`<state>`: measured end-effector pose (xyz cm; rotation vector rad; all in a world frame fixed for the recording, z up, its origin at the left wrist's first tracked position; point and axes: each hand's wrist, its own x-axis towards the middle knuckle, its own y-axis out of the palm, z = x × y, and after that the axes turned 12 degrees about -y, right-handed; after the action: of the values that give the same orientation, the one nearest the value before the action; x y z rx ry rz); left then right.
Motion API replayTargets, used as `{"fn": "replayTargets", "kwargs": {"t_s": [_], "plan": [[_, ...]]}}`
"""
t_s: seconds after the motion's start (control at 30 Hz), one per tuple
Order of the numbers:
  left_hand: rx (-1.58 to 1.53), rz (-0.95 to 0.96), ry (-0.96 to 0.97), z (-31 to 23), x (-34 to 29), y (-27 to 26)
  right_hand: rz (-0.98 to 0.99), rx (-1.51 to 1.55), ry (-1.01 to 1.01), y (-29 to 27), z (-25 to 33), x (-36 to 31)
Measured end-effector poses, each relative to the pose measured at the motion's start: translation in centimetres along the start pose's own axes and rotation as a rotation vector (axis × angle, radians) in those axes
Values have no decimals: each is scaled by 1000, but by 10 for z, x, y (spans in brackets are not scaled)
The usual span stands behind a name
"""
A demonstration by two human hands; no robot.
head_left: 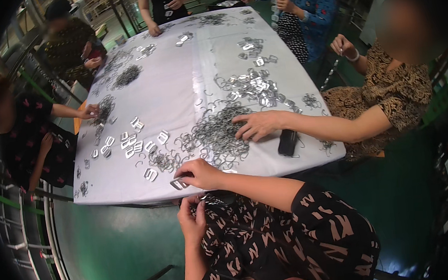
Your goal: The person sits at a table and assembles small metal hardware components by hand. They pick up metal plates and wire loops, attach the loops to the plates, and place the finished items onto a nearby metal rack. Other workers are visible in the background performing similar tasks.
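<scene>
At the near edge of the table, my right hand (201,174) pinches a flat metal buckle (178,183) with a slot in it. Lower down, in front of my body, my left hand (192,224) is closed with its fingertips on a small shiny metal piece (203,197); its exact shape is too small to tell. Just beyond my right hand lies a large heap of thin curved wire hooks (216,135). Loose silver buckles (129,142) are scattered to its left, and one buckle (150,174) lies near my right hand.
Several co-workers sit or stand around the white-covered table (175,91). A co-worker's hand (259,125) reaches into the hook heap from the right, beside a black case (287,142). More buckles (256,87) and a dark hook pile (128,75) lie farther off.
</scene>
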<state>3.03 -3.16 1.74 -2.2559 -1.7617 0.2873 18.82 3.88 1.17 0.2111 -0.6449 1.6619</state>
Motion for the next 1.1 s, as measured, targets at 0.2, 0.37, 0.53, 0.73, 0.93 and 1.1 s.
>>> {"fn": "replayTargets", "kwargs": {"t_s": [0.2,0.37,0.53,0.73,0.93,1.1], "plan": [[-124,32,-79,3,3,27,-130,-183,-68,-19,26,-57],[-177,1,-60,2,2,41,-186,-237,-105,-23,34,-69],[-177,6,-42,7,-5,39,-155,-229,-124,-19,41,-76],[-195,22,-69,4,-13,40,-116,-136,-77,-26,52,-85],[-188,54,-38,12,-14,38,-249,42,46,-31,64,-92],[-162,48,-44,21,-17,32,-237,104,103,-25,61,-95]]}}
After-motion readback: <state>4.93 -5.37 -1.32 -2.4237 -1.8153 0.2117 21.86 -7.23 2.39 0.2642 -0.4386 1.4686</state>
